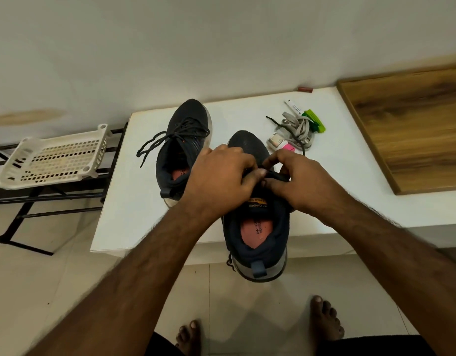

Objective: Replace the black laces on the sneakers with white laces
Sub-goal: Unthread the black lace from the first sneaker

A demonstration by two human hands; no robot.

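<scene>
Both hands, left hand (219,173) and right hand (296,179), pinch the black lace (275,176) on the near sneaker (257,227), which overhangs the white table's (124,201) front edge; tugging hard could tip it off.

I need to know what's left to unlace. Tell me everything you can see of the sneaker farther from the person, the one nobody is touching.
The far sneaker is dark navy knit with a pale sole rim, an orange-pink insole and a heel pull tab. It stands upright on the white table, toe toward the wall, left of and beyond the sneaker being handled. Its black lace remains threaded, with loose ends trailing off its left side onto the table. Neither hand touches it.
</scene>
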